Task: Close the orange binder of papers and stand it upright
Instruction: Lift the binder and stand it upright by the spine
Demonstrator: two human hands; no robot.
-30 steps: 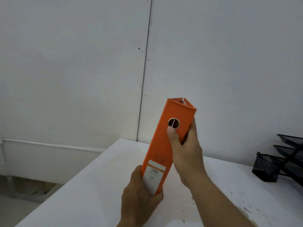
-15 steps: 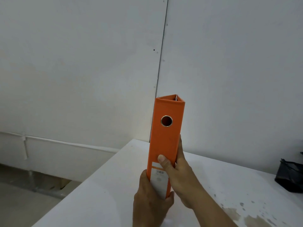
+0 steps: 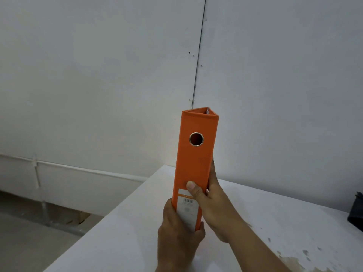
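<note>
The closed orange cardboard lever-arch binder [image 3: 196, 165] stood upright, both hands clasped round its lower end: left hand [image 3: 176, 238], right hand [image 3: 212, 205]. Releasing it on the white surface [image 3: 275, 222] remained.

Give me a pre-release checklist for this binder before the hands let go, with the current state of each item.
1. Covers shut: ok. The orange binder is closed, its covers meeting in a narrow wedge at the top.
2. Upright: ok, spine vertical and facing the camera.
3. Bottom edge flat on the white table: cannot tell, the left hand hides it.
4. Grip: ok. Left hand wraps the base; right hand holds the side, thumb on the spine.
5. Room around the binder: ok, bare tabletop; the dark object sits far right.
6. Papers tucked in: cannot tell.
</note>
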